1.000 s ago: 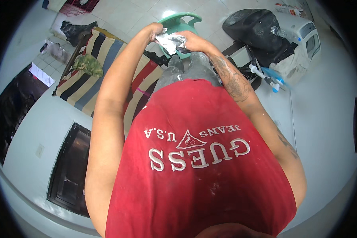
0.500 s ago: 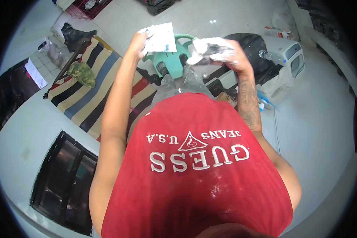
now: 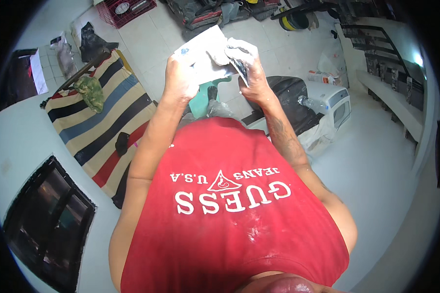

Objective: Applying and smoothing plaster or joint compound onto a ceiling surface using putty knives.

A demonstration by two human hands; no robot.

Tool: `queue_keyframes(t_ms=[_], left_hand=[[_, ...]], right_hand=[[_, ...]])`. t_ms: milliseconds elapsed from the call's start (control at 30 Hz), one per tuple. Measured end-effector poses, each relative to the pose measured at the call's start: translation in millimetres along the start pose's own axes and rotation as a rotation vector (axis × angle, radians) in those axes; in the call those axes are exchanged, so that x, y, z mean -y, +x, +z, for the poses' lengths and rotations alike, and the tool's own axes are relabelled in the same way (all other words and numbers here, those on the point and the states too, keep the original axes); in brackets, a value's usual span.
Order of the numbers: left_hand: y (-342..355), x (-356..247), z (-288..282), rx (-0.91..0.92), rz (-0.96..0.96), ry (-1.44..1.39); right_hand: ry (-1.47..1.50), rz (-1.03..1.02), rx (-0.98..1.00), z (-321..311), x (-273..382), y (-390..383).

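Observation:
My left hand (image 3: 180, 78) is closed on a white flat sheet (image 3: 203, 46) with small blue marks, held up in front of me. My right hand (image 3: 254, 83) grips a flat dark tool (image 3: 242, 72) loaded with white paste (image 3: 241, 49), touching or very close over the sheet's right part. Beneath both hands, my dark-shod feet rest on a green plastic stool or chair (image 3: 199, 102), largely hidden by the sheet and my body.
A striped cloth (image 3: 90, 132) with a camouflage item (image 3: 89, 93) lies left. At right are a dark-and-white appliance or bulky object (image 3: 331, 95) and a white ledge (image 3: 386, 97) below dark railings. A red wire crate (image 3: 124, 10), dark bags (image 3: 208, 14) and a bucket (image 3: 293, 19) stand beyond.
My hands rose and separated, showing the sheet, then came together again with the pasted tool over it. The view has shifted, revealing more of the floor beyond and the railing at right.

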State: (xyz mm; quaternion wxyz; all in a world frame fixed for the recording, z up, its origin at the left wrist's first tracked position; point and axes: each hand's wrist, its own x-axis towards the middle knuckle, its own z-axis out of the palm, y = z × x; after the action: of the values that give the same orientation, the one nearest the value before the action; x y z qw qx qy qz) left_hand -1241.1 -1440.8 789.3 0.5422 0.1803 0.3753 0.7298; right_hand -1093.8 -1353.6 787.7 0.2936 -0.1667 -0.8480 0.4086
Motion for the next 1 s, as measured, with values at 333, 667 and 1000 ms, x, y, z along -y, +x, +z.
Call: queue_keyframes(t_ms=[333,667,1000], left_hand=[[16,11,-2,-0.043,0.133,-0.077],[39,38,25,-0.258,0.229,0.052],[42,9,-5,-0.131,-0.024,-0.082]], right_hand=[[0.019,0.391,-0.004,-42,-16,-8],[-0.429,0.219,0.138,-11,28,2],[0.3,0.342,0.022,-78,35,12]])
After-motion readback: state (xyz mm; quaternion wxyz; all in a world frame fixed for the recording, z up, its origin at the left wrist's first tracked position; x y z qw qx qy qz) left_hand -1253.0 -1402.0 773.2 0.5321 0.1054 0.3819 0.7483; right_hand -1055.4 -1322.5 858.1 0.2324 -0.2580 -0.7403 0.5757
